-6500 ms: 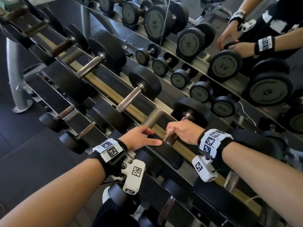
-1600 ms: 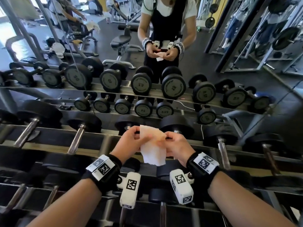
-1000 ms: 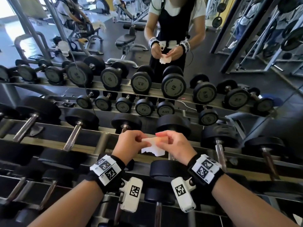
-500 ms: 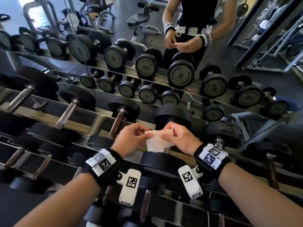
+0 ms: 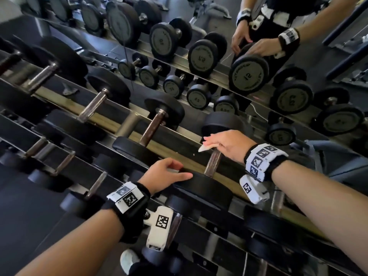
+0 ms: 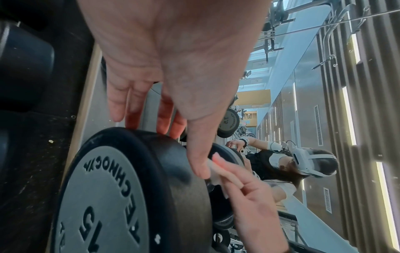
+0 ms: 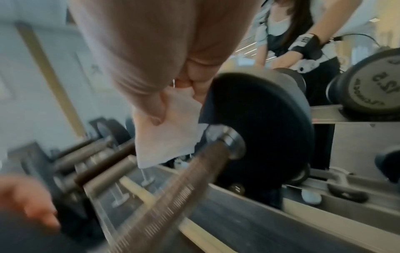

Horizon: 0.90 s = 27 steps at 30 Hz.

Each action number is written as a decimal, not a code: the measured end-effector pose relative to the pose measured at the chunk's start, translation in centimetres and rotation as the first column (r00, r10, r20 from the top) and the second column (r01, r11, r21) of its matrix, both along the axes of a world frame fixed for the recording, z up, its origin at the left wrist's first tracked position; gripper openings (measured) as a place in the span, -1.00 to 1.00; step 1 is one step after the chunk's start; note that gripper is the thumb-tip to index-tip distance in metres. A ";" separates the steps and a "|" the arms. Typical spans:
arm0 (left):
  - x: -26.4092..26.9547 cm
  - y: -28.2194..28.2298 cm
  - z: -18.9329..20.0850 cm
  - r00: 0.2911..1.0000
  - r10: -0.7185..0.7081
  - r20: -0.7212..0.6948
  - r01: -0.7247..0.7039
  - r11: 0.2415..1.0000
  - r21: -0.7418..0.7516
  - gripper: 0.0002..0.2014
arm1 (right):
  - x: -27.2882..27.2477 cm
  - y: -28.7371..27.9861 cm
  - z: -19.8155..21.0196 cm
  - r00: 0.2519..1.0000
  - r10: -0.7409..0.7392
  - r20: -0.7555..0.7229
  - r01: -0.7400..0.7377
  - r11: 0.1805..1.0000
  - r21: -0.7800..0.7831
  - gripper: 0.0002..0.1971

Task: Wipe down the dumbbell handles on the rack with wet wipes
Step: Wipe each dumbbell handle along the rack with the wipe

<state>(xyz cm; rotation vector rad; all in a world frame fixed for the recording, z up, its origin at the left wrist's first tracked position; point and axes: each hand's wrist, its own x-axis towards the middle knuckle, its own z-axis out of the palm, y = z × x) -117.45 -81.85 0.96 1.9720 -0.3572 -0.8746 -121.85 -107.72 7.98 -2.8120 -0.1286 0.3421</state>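
Mirrored gym wall backs the dumbbell rack (image 5: pixel 111 124). At centre right, the right hand (image 5: pixel 229 144) pinches a folded wet wipe (image 5: pixel 205 148) against a dumbbell handle (image 5: pixel 213 164). The left hand (image 5: pixel 163 174), fingers (image 6: pixel 116 109) straight, rests on its near weight head (image 5: pixel 203 188).

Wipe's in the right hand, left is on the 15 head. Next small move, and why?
Probably lower the right hand so the wipe wraps the handle near its far end, then stroke toward the near head. The wipe hangs pinched just above the bare handle, and the left hand already rests on that head, steadying it.
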 end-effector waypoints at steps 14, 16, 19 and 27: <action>-0.2 -0.8 2.0 0.991 -0.067 0.114 0.050 0.988 0.149 -0.48 | -3.8 1.6 -1.9 0.968 0.205 -0.141 -0.229 0.956 -0.185 -0.56; -0.5 -1.0 2.1 0.989 -0.067 0.131 0.045 0.985 0.164 -0.46 | -4.4 1.9 -2.1 0.941 0.290 -0.175 -0.318 0.935 -0.159 -0.51; -0.6 -1.2 2.1 0.990 -0.069 0.125 0.044 0.981 0.190 -0.45 | -4.7 1.7 -1.8 0.925 0.305 -0.226 -0.339 0.932 -0.129 -0.45; 0.0 -1.8 2.7 0.984 -0.137 0.114 0.103 0.959 0.265 -0.46 | -3.5 0.1 -1.6 0.988 0.059 -0.142 -0.093 0.966 -0.242 -0.50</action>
